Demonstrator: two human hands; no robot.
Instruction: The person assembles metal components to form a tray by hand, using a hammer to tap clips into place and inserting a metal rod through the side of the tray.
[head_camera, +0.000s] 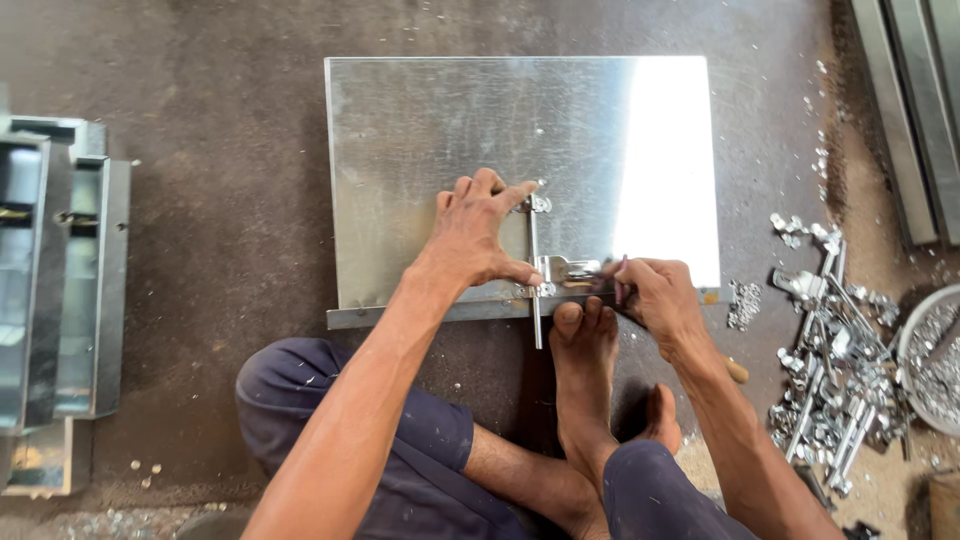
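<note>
Latch rod (535, 270) — left hand (478, 235) pressing — on steel sheet (440, 130).

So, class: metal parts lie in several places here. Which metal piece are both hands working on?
The flat shiny sheet in the middle: left hand presses its latch rod, right hand is at the bracket. The side pieces lie untouched.

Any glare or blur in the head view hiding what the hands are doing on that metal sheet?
Head view: a blown-out glare band washes out the right part of the metal sheet; the left hand, the right hand and the latch rod sit outside it, sharp and evenly lit; no noticeable blur.
</note>
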